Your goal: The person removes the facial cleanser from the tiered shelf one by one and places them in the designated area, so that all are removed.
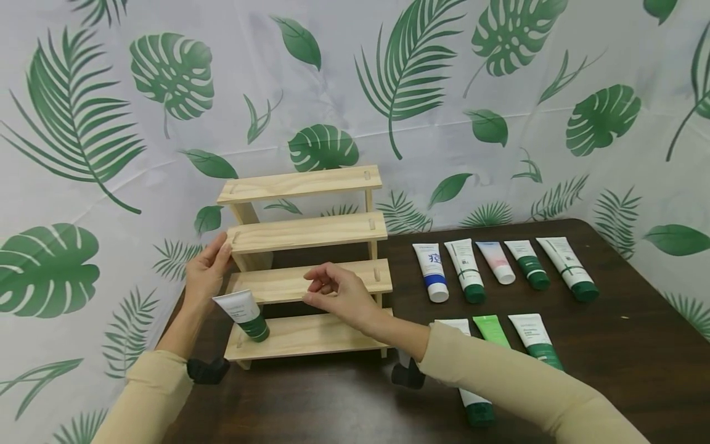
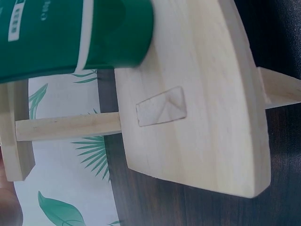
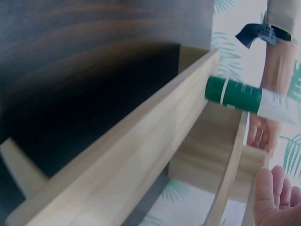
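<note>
A four-tier wooden display rack (image 1: 310, 234) stands on the dark table. My left hand (image 1: 206, 271) grips the left end of its second tier from the top; in the left wrist view only a bit of that hand (image 2: 9, 207) shows. A white and green squeeze tube (image 1: 244, 314) stands on its cap at the left end of the lowest tier, leaning left. My right hand (image 1: 346, 299) hovers in front of the lower tiers, fingers loosely bent and holding nothing. In the right wrist view the tube (image 3: 240, 96) stands between the rack's front tier and my left arm.
To the right, several tubes lie on the table (image 1: 627, 345) in two rows, among them a blue and white tube (image 1: 431, 271), a pink one (image 1: 495, 262) and a bright green one (image 1: 490, 330). My right forearm partly covers the nearer row. A leaf-print cloth (image 1: 432, 154) hangs behind.
</note>
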`<state>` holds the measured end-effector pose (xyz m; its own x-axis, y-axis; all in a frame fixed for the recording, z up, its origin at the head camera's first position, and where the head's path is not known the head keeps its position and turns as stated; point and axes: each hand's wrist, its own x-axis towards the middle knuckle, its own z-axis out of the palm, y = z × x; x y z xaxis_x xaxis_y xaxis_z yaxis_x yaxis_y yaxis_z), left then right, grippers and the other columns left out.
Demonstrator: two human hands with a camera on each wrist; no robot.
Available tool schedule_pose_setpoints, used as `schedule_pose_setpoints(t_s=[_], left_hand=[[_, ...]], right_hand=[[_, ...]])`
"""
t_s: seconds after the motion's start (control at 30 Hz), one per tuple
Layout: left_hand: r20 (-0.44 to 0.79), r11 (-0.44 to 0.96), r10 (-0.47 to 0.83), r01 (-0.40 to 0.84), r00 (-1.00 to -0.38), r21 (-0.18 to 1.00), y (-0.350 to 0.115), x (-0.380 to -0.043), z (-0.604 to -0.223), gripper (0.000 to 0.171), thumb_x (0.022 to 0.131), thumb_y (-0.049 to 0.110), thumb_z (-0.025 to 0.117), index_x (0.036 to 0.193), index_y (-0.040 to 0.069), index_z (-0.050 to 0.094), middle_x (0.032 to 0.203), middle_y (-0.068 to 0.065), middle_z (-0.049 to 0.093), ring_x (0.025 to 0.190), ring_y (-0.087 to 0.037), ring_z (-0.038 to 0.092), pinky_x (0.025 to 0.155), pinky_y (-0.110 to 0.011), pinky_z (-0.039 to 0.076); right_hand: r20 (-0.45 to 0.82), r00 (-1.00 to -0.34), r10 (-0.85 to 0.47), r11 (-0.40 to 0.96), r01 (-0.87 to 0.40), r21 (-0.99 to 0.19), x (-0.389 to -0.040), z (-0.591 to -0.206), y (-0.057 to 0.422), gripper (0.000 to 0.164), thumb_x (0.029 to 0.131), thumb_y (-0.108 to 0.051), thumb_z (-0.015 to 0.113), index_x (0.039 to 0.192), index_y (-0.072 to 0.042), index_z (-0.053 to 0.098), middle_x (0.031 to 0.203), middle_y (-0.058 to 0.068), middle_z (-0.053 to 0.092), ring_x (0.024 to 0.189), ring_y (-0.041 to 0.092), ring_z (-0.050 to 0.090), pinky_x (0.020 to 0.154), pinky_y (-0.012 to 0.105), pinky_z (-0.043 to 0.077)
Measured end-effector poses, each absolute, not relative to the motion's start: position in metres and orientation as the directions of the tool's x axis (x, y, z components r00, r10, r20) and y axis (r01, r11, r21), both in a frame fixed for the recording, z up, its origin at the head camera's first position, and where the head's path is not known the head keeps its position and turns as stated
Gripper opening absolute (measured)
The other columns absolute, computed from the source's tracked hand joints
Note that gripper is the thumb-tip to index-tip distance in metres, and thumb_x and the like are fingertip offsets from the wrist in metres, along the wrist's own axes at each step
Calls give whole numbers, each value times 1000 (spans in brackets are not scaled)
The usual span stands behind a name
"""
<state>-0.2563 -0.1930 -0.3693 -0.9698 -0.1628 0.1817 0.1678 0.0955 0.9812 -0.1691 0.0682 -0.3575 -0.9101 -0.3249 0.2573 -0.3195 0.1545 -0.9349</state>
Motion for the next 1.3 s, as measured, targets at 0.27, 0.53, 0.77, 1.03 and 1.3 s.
schedule_pose_setpoints(t_s=[0.27,0.53,0.77,1.03,1.3], left_hand=[[157,81,-163,145,-974,986,-192,-255,-367,48,95,16,54,139,2,42,141,-17,43,98,8,59,86,-12,46],[156,73,-162,146,-974,987,-191,-254,-366,49,94,18,55,138,0,43,141,-18,44,96,10,58,87,-12,46],[146,106,-167,129,-975,986,-193,-255,-367,50,95,22,55,139,3,43,142,-16,43,108,2,57,88,-13,46],[151,126,-164,131,-975,983,-193,-256,-369,49,95,22,55,139,4,44,141,-12,45,114,-3,55,92,-17,45],[150,124,-183,129,-972,984,-193,-257,-369,48,94,23,56,138,4,46,140,-15,46,109,0,57,88,-13,46]], right_hand=[[249,-904,-349,115,-305,-945,-168,-363,37,34,83,-7,70,114,1,59,99,15,63,83,6,59,75,16,49],[284,-895,-344,80,-329,-941,-172,-368,14,36,82,-7,71,115,2,59,104,21,63,92,23,62,82,19,50],[283,-898,-337,61,-321,-945,-174,-370,-1,38,81,-3,71,117,3,58,105,21,63,96,30,62,85,27,52],[279,-904,-322,17,-301,-954,-162,-347,-8,35,80,8,67,113,14,56,104,30,61,98,40,60,86,34,53],[259,-912,-319,-1,-272,-962,-157,-338,-12,33,81,9,66,113,13,57,104,27,62,100,38,60,82,20,51]])
